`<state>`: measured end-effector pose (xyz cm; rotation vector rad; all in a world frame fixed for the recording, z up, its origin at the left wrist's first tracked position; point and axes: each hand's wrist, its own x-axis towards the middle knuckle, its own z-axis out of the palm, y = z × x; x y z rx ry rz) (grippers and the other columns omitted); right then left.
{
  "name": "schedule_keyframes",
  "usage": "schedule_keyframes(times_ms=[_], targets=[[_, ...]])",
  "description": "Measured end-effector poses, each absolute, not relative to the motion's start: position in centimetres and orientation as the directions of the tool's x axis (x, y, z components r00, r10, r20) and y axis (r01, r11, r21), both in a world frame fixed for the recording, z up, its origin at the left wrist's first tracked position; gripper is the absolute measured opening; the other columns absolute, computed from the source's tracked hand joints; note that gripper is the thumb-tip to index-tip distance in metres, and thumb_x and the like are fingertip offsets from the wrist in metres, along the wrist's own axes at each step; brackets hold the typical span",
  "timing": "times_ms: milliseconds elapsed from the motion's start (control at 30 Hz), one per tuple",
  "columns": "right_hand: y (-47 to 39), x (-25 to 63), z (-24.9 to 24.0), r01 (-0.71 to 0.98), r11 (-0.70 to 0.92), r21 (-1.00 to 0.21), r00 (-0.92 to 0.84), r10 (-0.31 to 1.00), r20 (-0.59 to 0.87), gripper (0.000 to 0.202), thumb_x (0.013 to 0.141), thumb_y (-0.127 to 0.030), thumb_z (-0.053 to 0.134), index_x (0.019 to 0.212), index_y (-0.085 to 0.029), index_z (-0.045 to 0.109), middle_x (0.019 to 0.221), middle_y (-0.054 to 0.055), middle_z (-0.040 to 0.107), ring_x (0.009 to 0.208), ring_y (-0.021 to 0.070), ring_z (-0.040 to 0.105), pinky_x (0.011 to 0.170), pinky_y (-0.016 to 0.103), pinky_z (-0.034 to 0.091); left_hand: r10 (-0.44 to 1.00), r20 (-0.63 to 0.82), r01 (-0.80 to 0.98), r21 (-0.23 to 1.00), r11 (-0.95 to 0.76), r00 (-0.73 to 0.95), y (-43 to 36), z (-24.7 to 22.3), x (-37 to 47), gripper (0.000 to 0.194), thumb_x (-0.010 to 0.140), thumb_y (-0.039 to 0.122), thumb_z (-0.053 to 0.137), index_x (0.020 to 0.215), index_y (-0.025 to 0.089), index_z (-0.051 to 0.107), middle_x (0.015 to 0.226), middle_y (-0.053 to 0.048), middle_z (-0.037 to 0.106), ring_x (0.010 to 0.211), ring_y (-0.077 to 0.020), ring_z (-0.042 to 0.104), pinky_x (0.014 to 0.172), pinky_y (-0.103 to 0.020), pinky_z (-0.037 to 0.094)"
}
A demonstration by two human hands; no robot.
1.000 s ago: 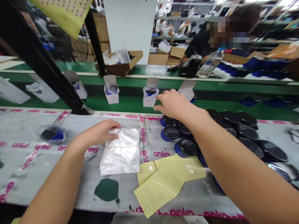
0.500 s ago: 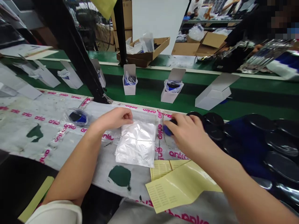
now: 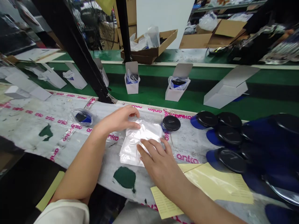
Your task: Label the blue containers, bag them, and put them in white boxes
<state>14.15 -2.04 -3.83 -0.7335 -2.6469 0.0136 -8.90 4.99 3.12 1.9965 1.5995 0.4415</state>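
Note:
A stack of clear plastic bags (image 3: 132, 149) lies on the taped table cover in front of me. My left hand (image 3: 122, 119) is at the far left edge of the stack, thumb and forefinger apart. Across the right part of the bags lies my right hand (image 3: 158, 158), its fingers spread over the plastic. Just beyond the stack's far right corner stands a blue container with a black lid (image 3: 171, 123), touched by neither hand. A similar blue and black piece in a clear bag (image 3: 83, 118) rests to the left.
Many blue containers with black lids (image 3: 230, 134) crowd the right side. Yellow label sheets (image 3: 217, 180) lie near my right forearm. Along the green conveyor (image 3: 151, 93) stand open white boxes (image 3: 132, 87), several holding bagged pieces. A black post (image 3: 86, 53) rises at the table's far edge.
My right hand has let go of the blue container, leaving it beside the bags, and has moved left onto the stack. My left thumb and forefinger have parted. The view has shifted slightly.

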Motion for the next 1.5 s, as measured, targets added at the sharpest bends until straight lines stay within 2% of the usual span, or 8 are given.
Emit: schedule_keyframes(times_ms=[267, 433, 567, 767, 967, 1200, 1367, 1500], targets=[[-1.9, 14.7, -4.6, 0.494, 0.846, -0.201, -0.762, 0.533, 0.368, 0.04, 0.097, -0.013, 0.052, 0.136, -0.019, 0.06, 0.143, 0.01, 0.062, 0.128, 0.0293, 0.05, 0.109, 0.056, 0.033, 0.929, -0.252, 0.785, 0.616, -0.063, 0.272, 5.9, 1.7, -9.6, 0.009, 0.075, 0.029, 0.068, 0.074, 0.02, 0.067, 0.087, -0.003, 0.064, 0.084, -0.0212, 0.06, 0.077, -0.032, 0.045], [-2.5, 15.0, -5.2, 0.508, 0.841, -0.187, -0.751, 0.539, 0.381, 0.045, 0.097, -0.013, 0.053, 0.141, -0.016, 0.055, 0.156, 0.014, 0.049, 0.144, 0.0365, 0.036, 0.112, 0.062, 0.029, 0.93, -0.287, 0.744, 0.668, 0.023, 0.229, 5.6, 2.7, -10.1, 0.019, 0.081, 0.037, 0.063, 0.076, 0.019, 0.063, 0.076, -0.001, 0.061, 0.073, -0.0181, 0.054, 0.066, -0.029, 0.041], [-2.8, 15.1, -5.0, 0.506, 0.851, -0.143, -0.756, 0.517, 0.402, 0.043, 0.096, -0.011, 0.052, 0.138, -0.014, 0.057, 0.16, 0.014, 0.043, 0.149, 0.0376, 0.027, 0.113, 0.064, 0.026, 0.953, -0.229, 0.689, 0.724, 0.03, 0.199, 5.1, 3.8, -10.4, 0.02, 0.086, 0.039, 0.06, 0.079, 0.019, 0.061, 0.086, -0.002, 0.065, 0.085, -0.0197, 0.058, 0.08, -0.032, 0.046], [-2.6, 15.0, -5.0, 0.506, 0.841, -0.193, -0.734, 0.537, 0.416, 0.037, 0.097, -0.011, 0.05, 0.132, -0.015, 0.062, 0.15, 0.015, 0.055, 0.142, 0.0345, 0.041, 0.112, 0.06, 0.029, 0.99, -0.07, 0.757, 0.651, -0.045, 0.12, 4.7, 4.0, -9.9, 0.029, 0.089, 0.045, 0.059, 0.102, 0.02, 0.066, 0.118, -0.007, 0.065, 0.112, -0.0247, 0.058, 0.098, -0.037, 0.046], [-2.6, 14.9, -5.7, 0.507, 0.835, -0.212, -0.719, 0.546, 0.43, 0.036, 0.096, -0.013, 0.057, 0.131, -0.015, 0.061, 0.148, 0.015, 0.057, 0.14, 0.0347, 0.044, 0.113, 0.06, 0.025, 0.993, -0.065, 0.766, 0.642, -0.033, 0.097, 5.7, 2.4, -10.3, 0.013, 0.081, 0.03, 0.067, 0.076, 0.018, 0.068, 0.086, -0.005, 0.069, 0.085, -0.0221, 0.063, 0.084, -0.037, 0.049], [-2.3, 15.1, -4.0, 0.45, 0.845, -0.288, -0.704, 0.534, 0.469, 0.033, 0.095, -0.009, 0.053, 0.126, -0.015, 0.063, 0.143, 0.018, 0.06, 0.133, 0.0365, 0.052, 0.109, 0.065, 0.034, 0.879, 0.398, 0.451, 0.856, -0.253, -0.262, 6.1, 2.6, -11.2, 0.007, 0.081, 0.026, 0.075, 0.083, 0.021, 0.078, 0.104, -0.006, 0.071, 0.096, -0.0194, 0.064, 0.083, -0.032, 0.05], [0.5, 16.7, 0.8, 0.293, 0.753, -0.59, -0.3, 0.658, 0.691, 0.031, 0.095, -0.01, 0.055, 0.122, -0.022, 0.062, 0.127, 0.012, 0.068, 0.123, 0.0243, 0.061, 0.103, 0.048, 0.051, 0.945, 0.324, -0.107, 0.939, -0.326, -0.04, 5.2, 4.1, -8.5, 0.01, 0.08, 0.03, 0.081, 0.084, 0.022, 0.076, 0.1, -0.005, 0.071, 0.094, -0.0193, 0.068, 0.081, -0.033, 0.055], [3.5, 17.2, 3.0, 0.116, 0.496, -0.861, -0.065, 0.868, 0.491, 0.024, 0.094, -0.016, 0.059, 0.115, -0.025, 0.067, 0.113, 0.006, 0.072, 0.1, 0.0192, 0.07, 0.087, 0.037, 0.06, 0.953, 0.218, -0.367, 0.921, -0.13, 0.21, 4.5, 3.8, -5.3, 0.019, 0.072, 0.025, 0.089, 0.079, 0.021, 0.071, 0.079, 0.001, 0.067, 0.076, -0.0158, 0.068, 0.074, -0.033, 0.058]])
